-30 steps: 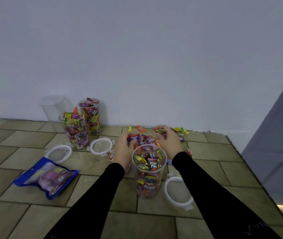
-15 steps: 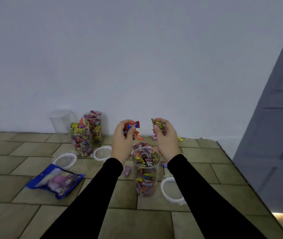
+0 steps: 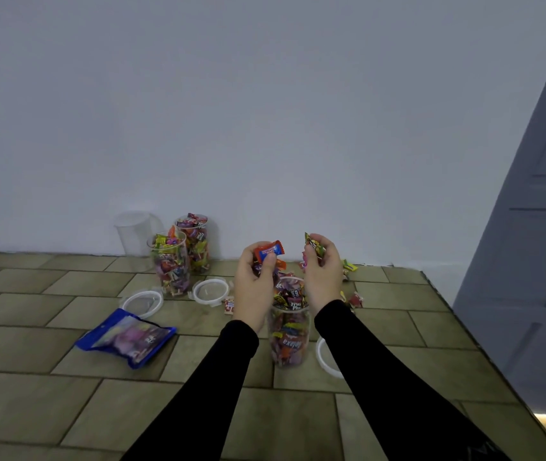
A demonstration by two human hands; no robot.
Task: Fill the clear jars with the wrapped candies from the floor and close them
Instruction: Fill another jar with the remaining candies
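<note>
1. A blue candy bag [image 3: 127, 337] is lying flat on the floor tiles [image 3: 32, 404] at far left; its print is too blurred to read.
2. Beyond it an empty clear jar [image 3: 133, 232] and two filled jars [image 3: 170, 261] are standing by the wall, with two white lids [image 3: 142, 302] lying in front of them.
3. My left hand [image 3: 253, 287] is gripping a bunch of candies, topped by an orange wrapper [image 3: 269, 250] with a blue label I cannot read.
4. Between my hands the open jar [image 3: 289, 331] is sitting nearly full; "Fruit Plus" and "Relaxa" are showing.
5. My right hand [image 3: 321, 277] is pinching a yellow-green candy [image 3: 314, 245] above the jar.
6. Loose candies [image 3: 350, 266] are lying at right, near a third lid [image 3: 326, 361].
</note>
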